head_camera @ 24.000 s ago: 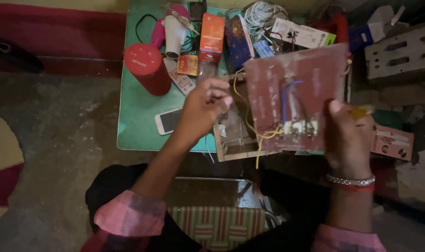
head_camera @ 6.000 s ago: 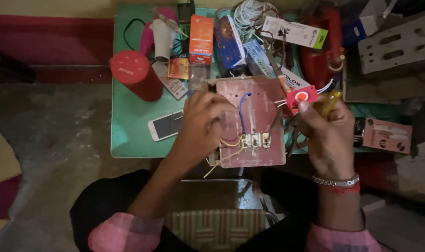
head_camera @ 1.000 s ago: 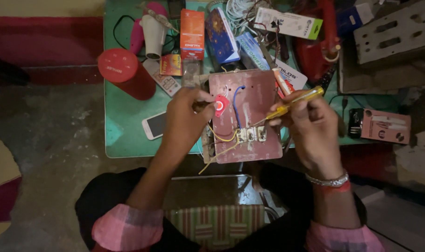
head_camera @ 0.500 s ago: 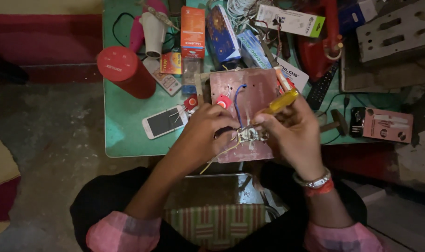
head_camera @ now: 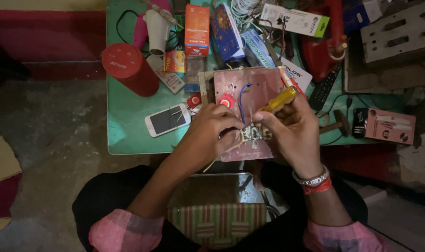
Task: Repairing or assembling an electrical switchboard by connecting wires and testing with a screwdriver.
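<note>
Below you, the green counter [head_camera: 128, 121] carries the clutter, ordered here by size. Your reddish-brown board [head_camera: 249, 93] lies near the counter's front edge, its lower end overhanging toward your lap, with a blue wire [head_camera: 241, 98] looping across its face and a red round fitting [head_camera: 227, 101] at its left. A red cylinder [head_camera: 128, 67] stands at the counter's left, well apart from the board. A white phone [head_camera: 167, 119] lies flat just left of your left hand [head_camera: 212, 133], whose fingers are curled and pressed onto the board beside the white switch block [head_camera: 256, 133]. Your right hand [head_camera: 294, 128] is closed around a yellow-handled screwdriver [head_camera: 278, 99], which tilts down toward that block.
</note>
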